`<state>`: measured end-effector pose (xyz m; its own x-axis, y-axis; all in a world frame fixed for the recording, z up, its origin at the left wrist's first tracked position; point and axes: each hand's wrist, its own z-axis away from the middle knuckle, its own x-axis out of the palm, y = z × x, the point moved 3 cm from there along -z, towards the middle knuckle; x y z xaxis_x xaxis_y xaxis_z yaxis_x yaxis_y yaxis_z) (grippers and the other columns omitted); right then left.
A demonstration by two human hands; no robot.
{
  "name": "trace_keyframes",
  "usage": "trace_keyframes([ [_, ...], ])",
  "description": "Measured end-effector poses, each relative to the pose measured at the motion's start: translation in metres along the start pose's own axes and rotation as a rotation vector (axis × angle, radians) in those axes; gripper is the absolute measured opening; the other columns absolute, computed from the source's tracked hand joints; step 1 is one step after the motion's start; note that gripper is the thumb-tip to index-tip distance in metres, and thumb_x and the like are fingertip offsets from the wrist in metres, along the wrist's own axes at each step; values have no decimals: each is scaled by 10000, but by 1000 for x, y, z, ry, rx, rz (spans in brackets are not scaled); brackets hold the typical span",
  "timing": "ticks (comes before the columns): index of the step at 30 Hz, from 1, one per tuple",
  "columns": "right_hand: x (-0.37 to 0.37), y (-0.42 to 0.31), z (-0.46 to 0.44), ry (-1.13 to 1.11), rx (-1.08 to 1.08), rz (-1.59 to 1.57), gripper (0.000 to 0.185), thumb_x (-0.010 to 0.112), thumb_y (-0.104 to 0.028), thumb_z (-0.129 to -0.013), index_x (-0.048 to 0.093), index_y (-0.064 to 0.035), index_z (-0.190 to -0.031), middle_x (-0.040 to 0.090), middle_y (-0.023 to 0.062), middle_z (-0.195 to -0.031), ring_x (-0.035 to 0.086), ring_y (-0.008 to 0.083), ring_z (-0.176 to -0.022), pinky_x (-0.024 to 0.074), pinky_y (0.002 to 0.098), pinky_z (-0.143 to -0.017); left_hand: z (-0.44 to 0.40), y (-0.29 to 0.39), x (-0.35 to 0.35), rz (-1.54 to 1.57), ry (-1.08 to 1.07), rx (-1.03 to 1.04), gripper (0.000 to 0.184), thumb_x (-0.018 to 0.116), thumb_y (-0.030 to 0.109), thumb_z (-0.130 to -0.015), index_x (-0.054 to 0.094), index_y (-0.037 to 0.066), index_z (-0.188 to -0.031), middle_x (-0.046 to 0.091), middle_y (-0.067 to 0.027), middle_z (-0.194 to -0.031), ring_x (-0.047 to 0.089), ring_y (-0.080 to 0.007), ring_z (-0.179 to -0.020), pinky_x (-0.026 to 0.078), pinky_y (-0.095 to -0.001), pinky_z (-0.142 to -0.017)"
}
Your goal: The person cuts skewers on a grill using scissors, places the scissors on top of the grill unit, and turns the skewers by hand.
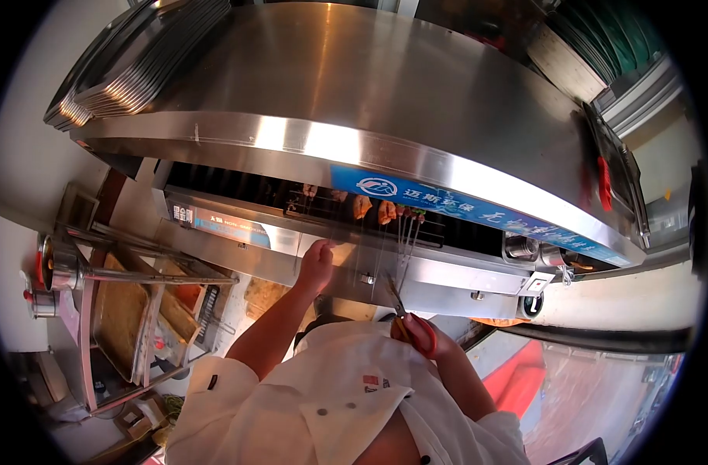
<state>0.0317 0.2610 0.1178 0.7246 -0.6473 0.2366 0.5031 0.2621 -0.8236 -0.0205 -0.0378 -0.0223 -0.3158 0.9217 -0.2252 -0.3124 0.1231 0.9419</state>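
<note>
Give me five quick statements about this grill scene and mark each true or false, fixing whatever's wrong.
1. The left hand holds the scissors. False: the right hand does.
2. The scissors have some red on their handles. True.
3. The stacked trays are at the right end of the hood. False: they are at its left end.
4. The sign along the hood's front edge is blue. True.
5. The meat lies on top of the hood. False: it is below the hood's front edge, at the grill.
</note>
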Motion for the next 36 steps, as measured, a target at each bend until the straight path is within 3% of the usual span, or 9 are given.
trace_keyframes([
  [5,-1,-7,4,-24,11,13,626,292,-558,-1028,582,-36,-840,525,12,-730,461,128,-688,385,263,-667,0,1,-1,-28,20,45,283,459,219,-990,633,21,-1092,682,-125,-879,629,-219,-727,493,-341,-693],
  [15,-5,-10,12,76,78,66,603,342,-596,-1007,514,-91,-724,494,-4,-675,450,108,-636,362,263,-593,6,27,-12,-85,-113,-100,303,444,230,-1011,606,9,-1140,666,-151,-881,645,-263,-783,507,-372,-745],
  [20,-14,1,11,177,-10,75,600,330,-543,-1027,488,-67,-697,471,20,-596,447,130,-564,363,259,-565,51,112,-12,-626,142,453,329,505,181,-977,536,-35,-1223,599,-259,-1143,566,-434,-1099,456,-481,-979],
  [22,-10,-17,16,225,24,57,595,344,-538,-1024,484,-70,-686,466,23,-573,447,129,-531,357,260,-533,60,117,-3,-609,92,473,384,546,181,-957,502,-59,-1254,583,-272,-1186,559,-431,-1128,460,-459,-978],
  [26,-12,-23,20,329,-10,18,610,374,-556,-1010,477,-79,-644,444,16,-509,436,121,-451,334,261,-457,52,79,30,-309,-37,333,444,550,205,-968,436,-54,-1311,604,-277,-1158,605,-410,-1082,490,-439,-933],
  [28,-19,-25,25,335,18,56,619,376,-565,-1005,473,-83,-631,445,12,-504,440,118,-455,336,260,-461,44,73,38,-191,-156,-127,428,530,256,-985,455,-35,-1290,639,-217,-1097,653,-327,-990,526,-411,-857],
  [29,-22,-25,28,340,52,94,627,377,-575,-1001,469,-86,-619,446,9,-500,445,116,-459,338,259,-465,46,72,46,199,-175,-280,407,526,325,-987,484,13,-1245,642,-119,-977,643,-207,-845,539,-348,-774],
  [33,-31,-21,36,432,48,75,636,381,-584,-997,461,-96,-597,436,-1,-482,436,116,-448,337,260,-458,37,76,45,481,-200,-567,209,523,274,-971,553,87,-1061,532,-21,-790,486,-107,-654,438,-274,-573],
  [36,-42,-21,45,425,38,60,585,459,-596,-973,499,-79,-702,473,-11,-548,430,95,-445,347,241,-444,36,75,33,272,-55,-361,162,507,235,-968,581,91,-958,501,-1,-759,455,-86,-654,388,-265,-543],
])
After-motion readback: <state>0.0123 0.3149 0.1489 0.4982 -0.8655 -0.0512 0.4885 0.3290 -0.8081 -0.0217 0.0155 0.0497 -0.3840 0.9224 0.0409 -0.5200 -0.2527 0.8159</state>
